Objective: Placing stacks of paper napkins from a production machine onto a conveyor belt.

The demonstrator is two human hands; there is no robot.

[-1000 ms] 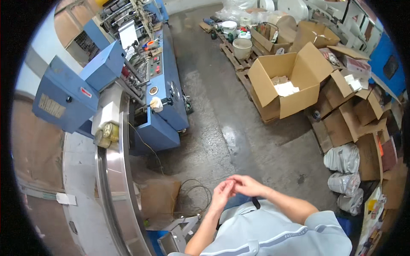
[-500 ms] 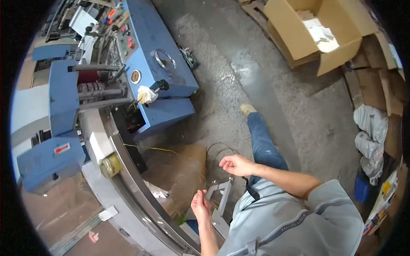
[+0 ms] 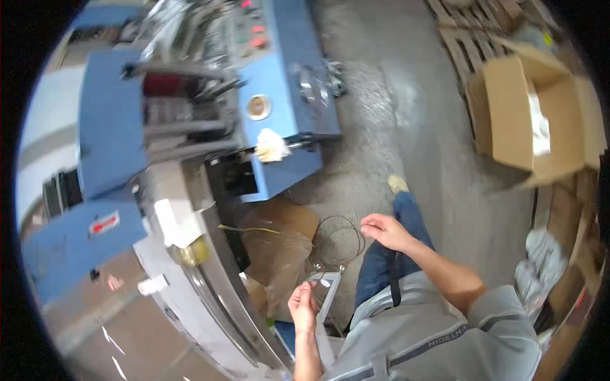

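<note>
The left hand is hovering low beside the curved metal edge of the machine, fingers pinched narrowly together, though whether anything thin sits between them is too small to tell. The right hand is hanging loosely open above the knee, holding nothing. Beyond them, a loop of dark wire is lying on the floor just beside crumpled brown paper, with an open cardboard box standing farther off.

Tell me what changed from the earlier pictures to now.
The two hands, together in front of the chest a second ago, have parted: the left hand dropped low beside the curved metal rail, the right hand stayed out over the knee. The view swung down and nearer to the blue machine. Neither hand clearly holds anything. The open cardboard box and wire loop lie as before.
</note>
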